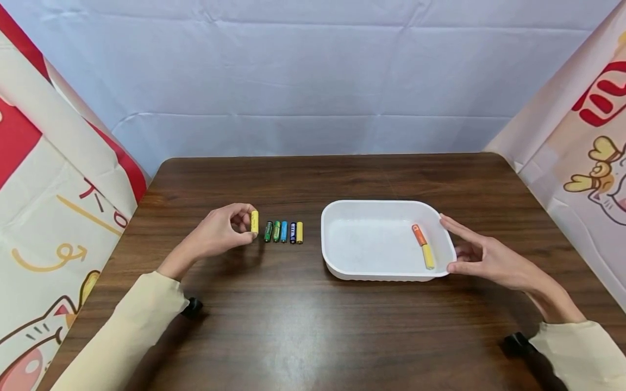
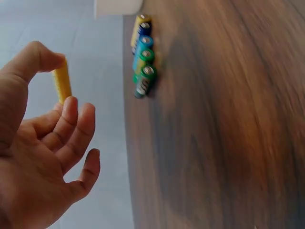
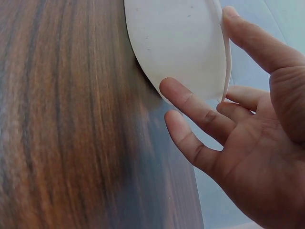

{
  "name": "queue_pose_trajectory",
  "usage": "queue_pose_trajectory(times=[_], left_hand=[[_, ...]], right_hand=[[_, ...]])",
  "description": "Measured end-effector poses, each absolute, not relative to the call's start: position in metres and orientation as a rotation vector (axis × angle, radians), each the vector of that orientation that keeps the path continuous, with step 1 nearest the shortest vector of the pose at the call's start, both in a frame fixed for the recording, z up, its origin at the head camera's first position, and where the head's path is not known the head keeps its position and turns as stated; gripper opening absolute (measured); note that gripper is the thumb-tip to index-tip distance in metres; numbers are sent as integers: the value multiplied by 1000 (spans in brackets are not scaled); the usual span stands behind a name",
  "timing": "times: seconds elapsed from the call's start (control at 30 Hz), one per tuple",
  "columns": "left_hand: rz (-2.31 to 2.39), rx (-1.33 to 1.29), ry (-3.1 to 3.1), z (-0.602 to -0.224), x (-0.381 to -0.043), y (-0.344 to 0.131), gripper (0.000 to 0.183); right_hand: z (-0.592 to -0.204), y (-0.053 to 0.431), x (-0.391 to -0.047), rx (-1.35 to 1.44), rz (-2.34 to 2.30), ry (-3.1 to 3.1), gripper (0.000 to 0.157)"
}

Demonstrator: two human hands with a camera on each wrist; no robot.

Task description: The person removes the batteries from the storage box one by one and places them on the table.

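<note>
A yellow battery (image 1: 254, 222) is being pinched between the thumb and fingers of the left hand (image 1: 222, 231), the gap between them being filled by its length. It is being held just left of a row of five batteries (image 1: 284, 232), which are lying side by side on the brown table (image 1: 293, 320); dark green, green, light blue, dark blue and yellow are being shown from left to right. Farther right, the right end of a white tray (image 1: 367, 239) is being touched by the right hand (image 1: 489, 260), whose thumb and forefinger are being spread wide along the rim. Inside, toward the right end, an orange battery (image 1: 419, 234) is lying on the far side, and a second yellow battery (image 1: 428, 257) is being seen end to end with it, nearer. Beyond the far table edge, a pale cloth (image 1: 313, 70) is being hung.
</note>
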State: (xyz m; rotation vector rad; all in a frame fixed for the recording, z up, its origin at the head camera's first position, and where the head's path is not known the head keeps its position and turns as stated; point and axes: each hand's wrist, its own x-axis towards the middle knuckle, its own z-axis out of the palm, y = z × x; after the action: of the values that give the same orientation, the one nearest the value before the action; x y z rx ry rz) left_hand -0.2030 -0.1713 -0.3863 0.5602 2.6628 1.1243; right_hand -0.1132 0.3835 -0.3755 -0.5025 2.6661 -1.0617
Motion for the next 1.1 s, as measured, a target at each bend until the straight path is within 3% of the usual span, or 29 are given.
queue_pose_trajectory(times=[1.1], left_hand=[[759,582,2625,-424,-229,-166,45]], right_hand=[[-377,384,-113,-525,-1105,2644,97]])
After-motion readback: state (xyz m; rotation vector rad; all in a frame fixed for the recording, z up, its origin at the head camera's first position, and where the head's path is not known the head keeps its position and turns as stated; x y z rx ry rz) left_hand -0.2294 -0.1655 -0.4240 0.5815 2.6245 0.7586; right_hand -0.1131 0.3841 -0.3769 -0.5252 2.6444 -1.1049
